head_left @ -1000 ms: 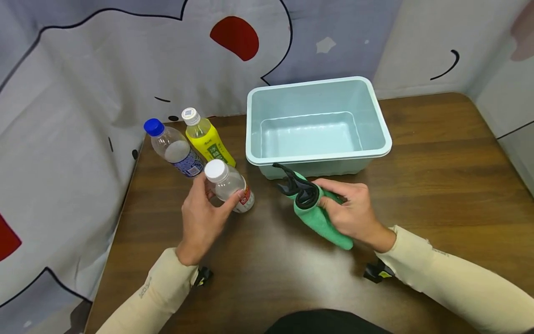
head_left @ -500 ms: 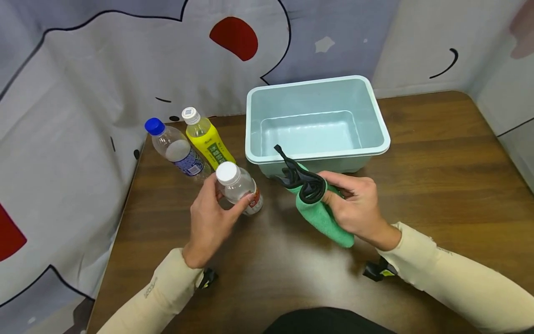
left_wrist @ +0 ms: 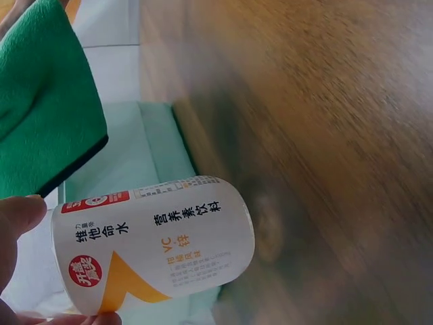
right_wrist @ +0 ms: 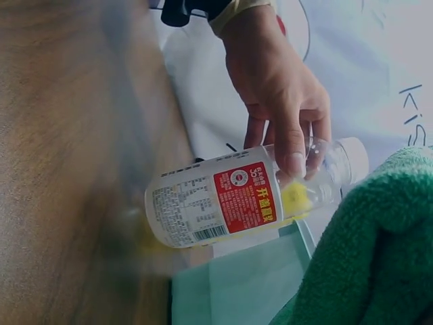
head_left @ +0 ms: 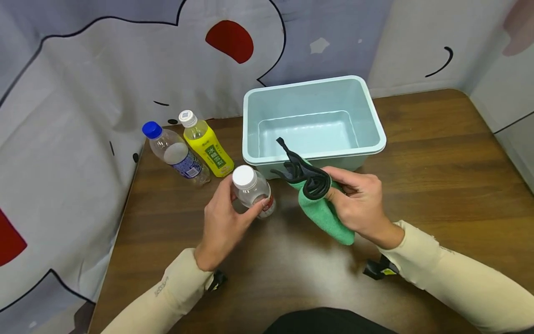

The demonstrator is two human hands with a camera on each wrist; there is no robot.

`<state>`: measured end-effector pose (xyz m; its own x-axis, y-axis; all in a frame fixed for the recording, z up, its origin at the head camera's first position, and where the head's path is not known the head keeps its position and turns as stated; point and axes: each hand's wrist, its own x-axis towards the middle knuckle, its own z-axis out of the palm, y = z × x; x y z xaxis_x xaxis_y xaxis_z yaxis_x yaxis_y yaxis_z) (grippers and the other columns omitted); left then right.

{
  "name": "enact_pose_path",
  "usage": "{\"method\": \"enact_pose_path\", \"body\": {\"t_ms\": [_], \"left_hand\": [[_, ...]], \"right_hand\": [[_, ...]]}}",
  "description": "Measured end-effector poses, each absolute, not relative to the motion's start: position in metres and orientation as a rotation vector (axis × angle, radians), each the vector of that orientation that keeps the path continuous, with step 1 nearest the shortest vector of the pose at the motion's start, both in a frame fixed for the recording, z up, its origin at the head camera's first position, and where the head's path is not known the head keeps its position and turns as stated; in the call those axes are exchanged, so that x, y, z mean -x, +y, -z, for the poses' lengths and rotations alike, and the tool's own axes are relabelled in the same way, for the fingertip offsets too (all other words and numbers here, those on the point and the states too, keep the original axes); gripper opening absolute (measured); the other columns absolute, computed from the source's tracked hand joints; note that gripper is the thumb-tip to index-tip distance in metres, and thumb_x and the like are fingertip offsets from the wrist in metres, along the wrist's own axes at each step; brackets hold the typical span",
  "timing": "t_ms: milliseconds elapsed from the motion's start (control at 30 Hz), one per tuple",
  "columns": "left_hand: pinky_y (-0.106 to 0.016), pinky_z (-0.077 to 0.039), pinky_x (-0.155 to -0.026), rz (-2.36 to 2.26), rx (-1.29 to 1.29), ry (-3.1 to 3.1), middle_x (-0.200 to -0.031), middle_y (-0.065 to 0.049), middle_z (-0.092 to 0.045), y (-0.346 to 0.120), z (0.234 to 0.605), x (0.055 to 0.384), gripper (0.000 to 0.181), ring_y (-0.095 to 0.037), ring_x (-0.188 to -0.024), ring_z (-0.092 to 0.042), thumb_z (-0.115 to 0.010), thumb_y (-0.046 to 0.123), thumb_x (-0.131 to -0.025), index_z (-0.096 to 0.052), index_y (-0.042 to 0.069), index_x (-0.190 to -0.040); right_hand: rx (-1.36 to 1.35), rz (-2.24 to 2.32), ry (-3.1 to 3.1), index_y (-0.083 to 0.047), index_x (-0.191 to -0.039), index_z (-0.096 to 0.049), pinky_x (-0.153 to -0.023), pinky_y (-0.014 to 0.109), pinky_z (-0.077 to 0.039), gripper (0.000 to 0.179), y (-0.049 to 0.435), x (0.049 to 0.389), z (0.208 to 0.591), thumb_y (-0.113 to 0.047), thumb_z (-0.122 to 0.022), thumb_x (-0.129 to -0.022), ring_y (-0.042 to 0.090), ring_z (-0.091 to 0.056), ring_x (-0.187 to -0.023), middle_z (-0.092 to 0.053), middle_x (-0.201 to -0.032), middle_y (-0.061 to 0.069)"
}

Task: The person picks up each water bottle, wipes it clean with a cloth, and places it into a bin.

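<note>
Overlapping tub (head_left: 359,152), possibly touching: cloth (head_left: 323,217)

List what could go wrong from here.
The clear bottle might slip: only the left hand holds it. That hand could bump the yellow-labelled bottle or blue-capped bottle standing close by. The right hand's green cloth overlaps the tub in the head view, so it might snag there.

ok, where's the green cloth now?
In the head view, the green cloth is in the right hand, in front of the bin and right of the bottle in the left hand.
</note>
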<state>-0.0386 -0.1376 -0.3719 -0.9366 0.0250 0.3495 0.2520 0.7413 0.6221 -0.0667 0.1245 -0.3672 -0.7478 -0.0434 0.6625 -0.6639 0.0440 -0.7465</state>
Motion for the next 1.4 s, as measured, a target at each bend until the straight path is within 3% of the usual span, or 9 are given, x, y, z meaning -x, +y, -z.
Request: {"method": "enact_pose_path", "body": {"t_ms": [500,767,1400], "left_hand": [[-0.047,-0.064,-0.084,0.987,0.346,-2.579,-0.12,-0.018,-0.067,-0.117,0.371,0.038,0.074,-0.029,-0.1,-0.071,-0.093,0.03,-0.08,-0.055,-0.003,-0.135],[-0.045,-0.063,-0.092,1.006,0.423,-2.558,-0.123,-0.016,-0.067,-0.105,0.372,0.04,0.076,-0.029,-0.108,-0.072,-0.093,0.032,-0.079,-0.055,0.0,-0.136],[-0.041,-0.063,-0.094,0.981,0.549,-2.546,-0.124,-0.015,-0.067,-0.078,0.374,0.046,0.075,-0.027,-0.109,-0.072,-0.091,0.032,-0.081,-0.053,0.0,-0.137]], "right_hand": [[-0.714,-1.755,-1.812,0.013,-0.097,-0.076,-0.057,0.011,-0.054,0.022,0.134,0.066,0.36,0.018,-0.077,-0.076,-0.003,-0.07,-0.065,-0.079,-0.093,-0.01],[-0.682,-1.756,-1.803,0.014,-0.097,-0.076,-0.057,0.01,-0.053,0.018,0.14,0.064,0.359,0.012,-0.08,-0.079,-0.003,-0.069,-0.064,-0.079,-0.092,-0.01],[-0.629,-1.789,-1.753,0.017,-0.099,-0.075,-0.062,0.01,-0.056,0.02,0.158,0.066,0.353,0.017,-0.077,-0.079,-0.001,-0.074,-0.072,-0.081,-0.096,-0.005]]}}
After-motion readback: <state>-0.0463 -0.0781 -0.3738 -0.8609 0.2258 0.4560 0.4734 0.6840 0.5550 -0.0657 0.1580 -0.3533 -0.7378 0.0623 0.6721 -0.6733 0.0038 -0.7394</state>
